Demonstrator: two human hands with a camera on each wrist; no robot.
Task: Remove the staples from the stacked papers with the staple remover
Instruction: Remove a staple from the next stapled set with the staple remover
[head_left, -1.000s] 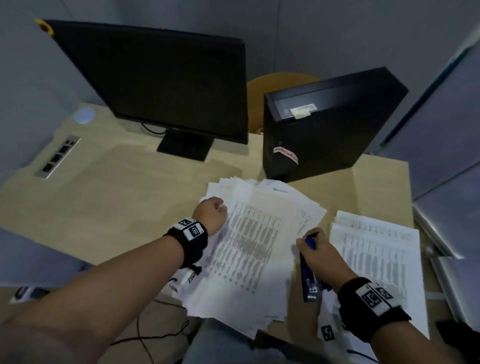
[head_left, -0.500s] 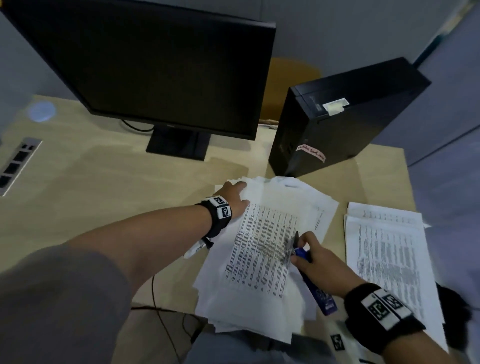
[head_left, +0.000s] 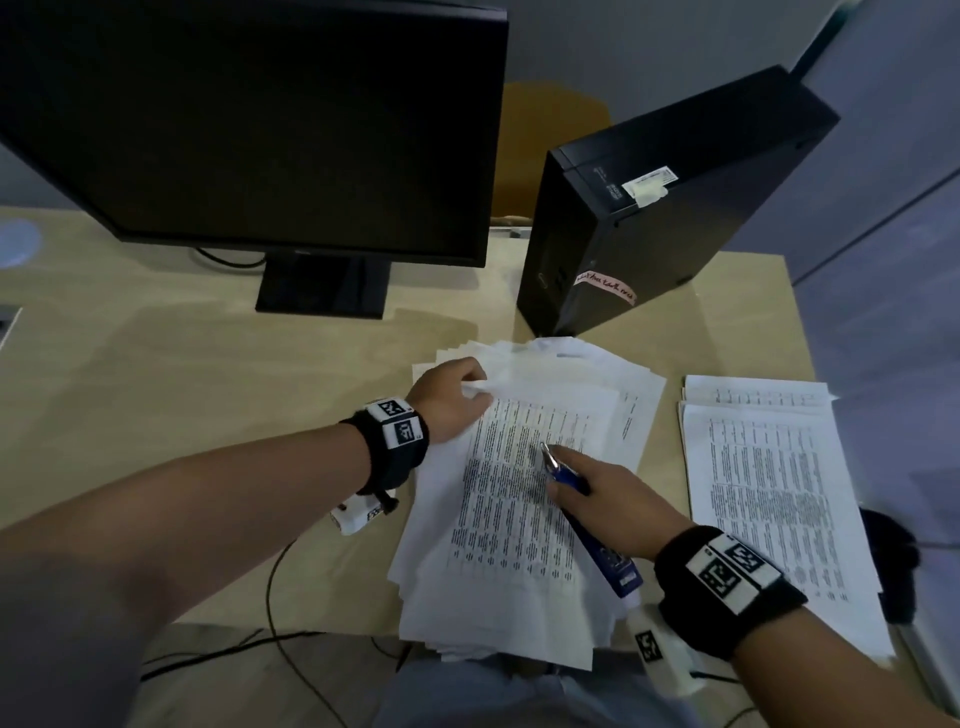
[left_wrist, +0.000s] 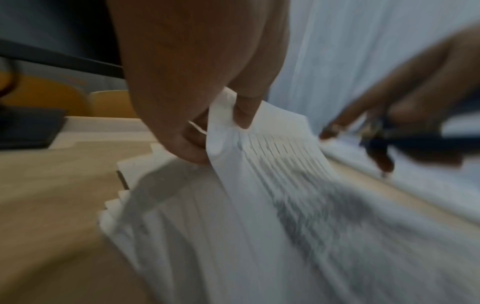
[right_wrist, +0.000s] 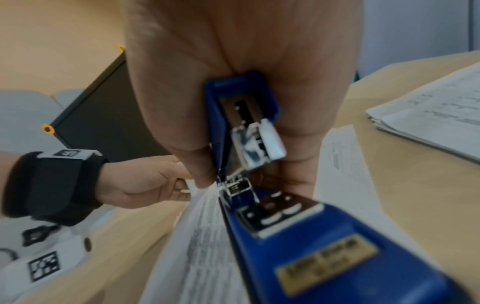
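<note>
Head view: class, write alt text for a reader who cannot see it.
A person's left hand pinches the top corner of a fanned stack of printed papers on a wooden desk, while the right hand holds a blue staple remover over the top sheet. A dark monitor, a black computer case and a second paper pile surround them.

— Where are the stacked papers (head_left: 519, 519)?

— On the desk, in a messy white pile. The sheets are fanned out, and the near end hangs over the desk edge. The top sheet has rows of small dark print, and its far left corner is lifted and bent.

— And the staple remover (head_left: 587, 525)?

— It is long and blue, with a shiny metal tip and a gold label near the back end. It lies slanted over the top sheet — the metal tip points at the middle of the page, away from the lifted corner.
</note>
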